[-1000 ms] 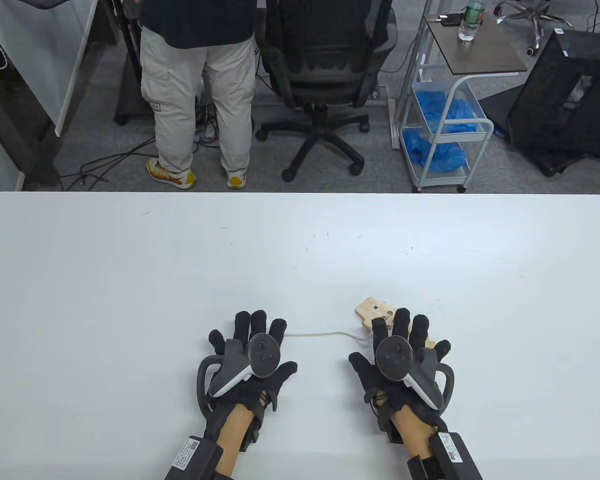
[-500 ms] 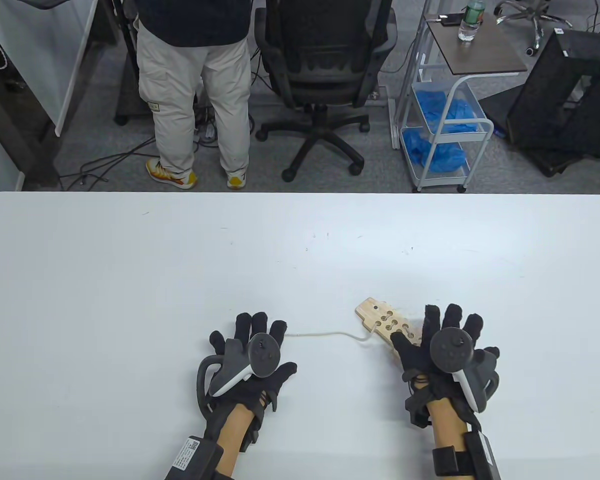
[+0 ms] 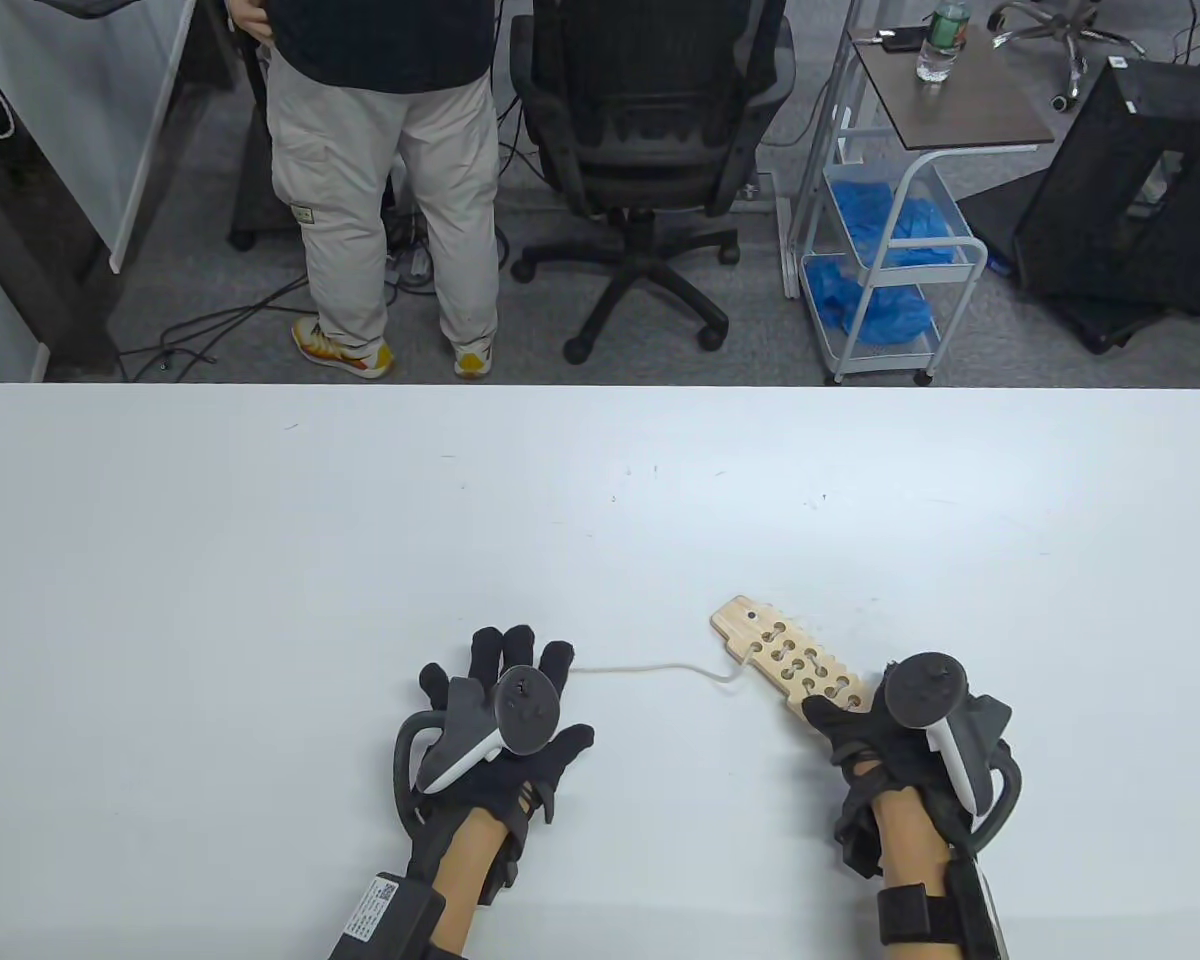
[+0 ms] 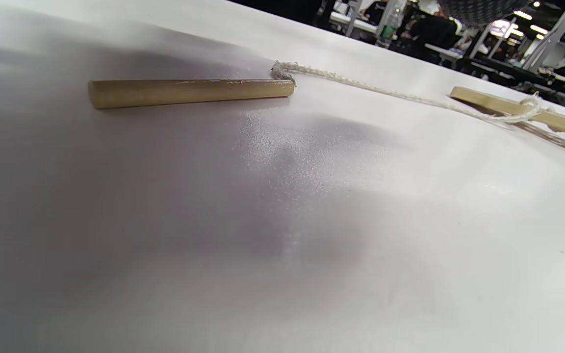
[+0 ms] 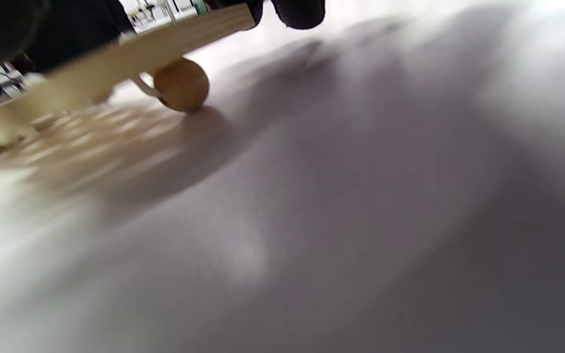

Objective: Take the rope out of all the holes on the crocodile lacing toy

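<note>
The wooden crocodile lacing toy (image 3: 785,660) lies at the near right of the white table (image 3: 260,560), head pointing far-left, with several holes showing. A cream rope (image 3: 650,667) runs from a hole near its head left to my left hand (image 3: 505,665). That hand rests flat with fingers spread over a wooden lacing stick (image 4: 189,92), which is tied to the rope (image 4: 361,88). My right hand (image 3: 845,715) grips the toy's tail end. In the right wrist view the toy (image 5: 130,49) is tilted up off the table, with a wooden bead (image 5: 182,90) beneath it.
A person (image 3: 380,170) stands beyond the table's far edge beside an office chair (image 3: 650,130). A white cart (image 3: 890,240) with blue bags stands further right.
My right hand has slid right and back off the top of the toy, turned on its side, and taken hold of the tail end. The toy's holes now show. My left hand has not moved.
</note>
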